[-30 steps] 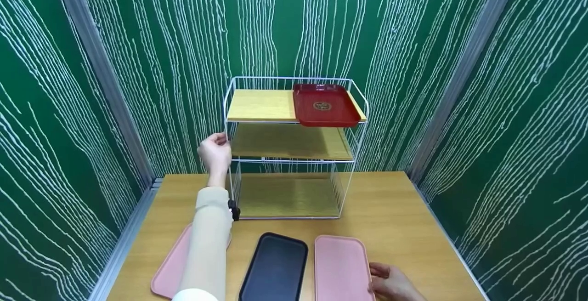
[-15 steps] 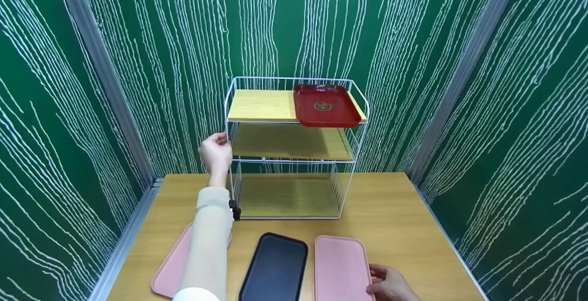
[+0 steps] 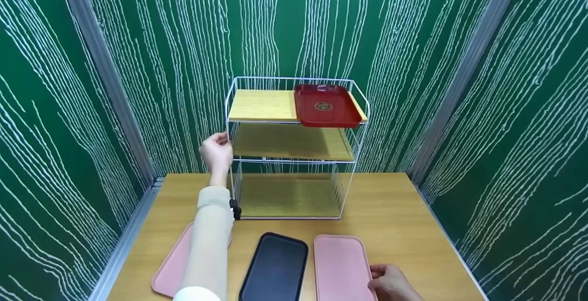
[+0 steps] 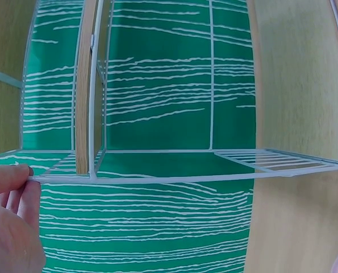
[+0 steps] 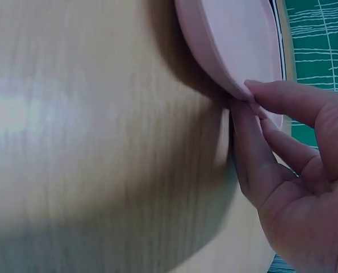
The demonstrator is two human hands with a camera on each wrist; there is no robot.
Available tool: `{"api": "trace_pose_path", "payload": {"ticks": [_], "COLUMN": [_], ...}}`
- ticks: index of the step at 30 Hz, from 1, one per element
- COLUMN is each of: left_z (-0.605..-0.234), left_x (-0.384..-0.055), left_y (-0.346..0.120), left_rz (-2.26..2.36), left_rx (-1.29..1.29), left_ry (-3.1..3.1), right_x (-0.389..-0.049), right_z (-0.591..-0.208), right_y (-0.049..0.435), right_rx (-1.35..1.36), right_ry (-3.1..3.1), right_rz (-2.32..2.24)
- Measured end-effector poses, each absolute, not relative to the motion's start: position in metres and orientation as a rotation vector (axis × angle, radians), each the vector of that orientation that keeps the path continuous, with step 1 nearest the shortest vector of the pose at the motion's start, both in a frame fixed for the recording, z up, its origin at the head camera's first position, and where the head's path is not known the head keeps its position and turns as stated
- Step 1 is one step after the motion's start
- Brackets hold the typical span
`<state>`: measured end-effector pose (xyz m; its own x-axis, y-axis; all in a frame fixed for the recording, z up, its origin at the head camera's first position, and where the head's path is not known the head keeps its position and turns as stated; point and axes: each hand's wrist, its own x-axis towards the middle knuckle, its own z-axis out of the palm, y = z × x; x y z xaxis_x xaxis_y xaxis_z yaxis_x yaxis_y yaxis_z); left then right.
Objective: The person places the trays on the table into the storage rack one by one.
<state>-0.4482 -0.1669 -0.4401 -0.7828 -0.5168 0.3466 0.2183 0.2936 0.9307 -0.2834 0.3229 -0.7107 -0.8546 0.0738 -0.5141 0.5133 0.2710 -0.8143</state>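
A white wire rack (image 3: 294,140) with three wooden shelves stands on the table. My left hand (image 3: 216,154) is at its left front post. In the left wrist view, thumb and fingers (image 4: 12,176) pinch the thin white wire. At the front right, my right hand (image 3: 392,285) grips the right rim of a pink tray (image 3: 342,269). The right wrist view has the thumb on top of the pink rim and the other fingers (image 5: 251,148) beneath it. A red tray (image 3: 327,108) with a gold emblem sits on the top shelf, its front edge overhanging.
A black tray (image 3: 275,269) lies flat beside the gripped pink one. Another pink tray (image 3: 172,269) lies at the left, partly covered by my left forearm. Green walls with white lines and grey metal posts (image 3: 115,85) enclose the wooden table (image 3: 390,227).
The right thumb has shifted slightly on the pink tray's rim, and that tray has turned very slightly. The left hand keeps its hold on the rack, which has not moved.
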Motion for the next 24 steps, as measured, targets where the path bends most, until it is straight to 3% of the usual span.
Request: {"api": "trace_pose_path", "payload": {"ticks": [24], "left_z": [-0.4424], "left_x": [-0.4474], "left_y": [-0.1701], "left_rz": [-1.561], "left_rx": [0.239], "left_ry": [-1.962], "right_x": [-0.2868], "right_z": [-0.7074], "right_y": [0.3329], "right_rx": [0.497], "right_ry": [2.106], "right_rz": [-1.597]}}
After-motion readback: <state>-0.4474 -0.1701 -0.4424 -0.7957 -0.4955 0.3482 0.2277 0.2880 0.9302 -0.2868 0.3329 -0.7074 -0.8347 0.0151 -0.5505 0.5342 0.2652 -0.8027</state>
